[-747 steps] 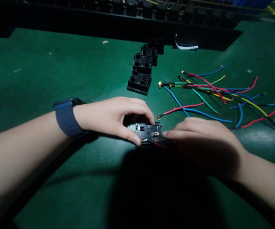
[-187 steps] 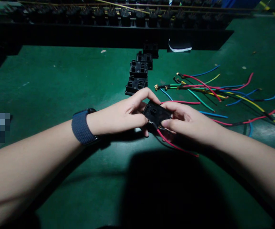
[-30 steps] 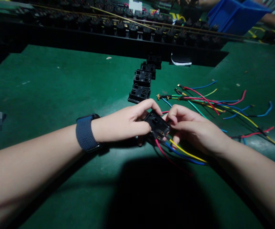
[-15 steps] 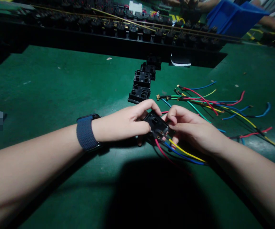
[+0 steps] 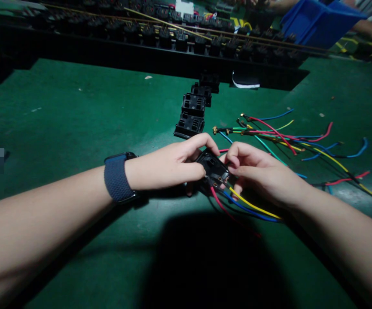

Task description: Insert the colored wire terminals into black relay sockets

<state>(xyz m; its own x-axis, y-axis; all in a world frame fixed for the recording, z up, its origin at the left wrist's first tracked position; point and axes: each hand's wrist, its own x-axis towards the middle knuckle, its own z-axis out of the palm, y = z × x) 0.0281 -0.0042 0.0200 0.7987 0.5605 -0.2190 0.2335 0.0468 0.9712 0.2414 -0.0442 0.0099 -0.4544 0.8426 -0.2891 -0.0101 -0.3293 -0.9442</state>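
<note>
Yellow wire (image 5: 253, 204) and blue wire (image 5: 245, 207) have joined red wire (image 5: 218, 201); square black block (image 5: 212, 166) tilts between left hand (image 5: 179, 165) and right hand (image 5: 260, 171), pinched by both.

blue bin (image 5: 318, 23) beyond black rack (image 5: 141, 56)

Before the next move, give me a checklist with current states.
1. Left hand gripping the black plastic housing: ok.
2. Right hand at the housing's right edge: ok, fingertips touch it.
3. Red wire, yellow wire and blue wire running out of the housing: ok.
4. Terminals fully seated: cannot tell, too small and dark.
5. Loose wires separated: not ok, they cross one another on the green surface.
6. Other black housings lined up beyond the left hand: ok.
</note>
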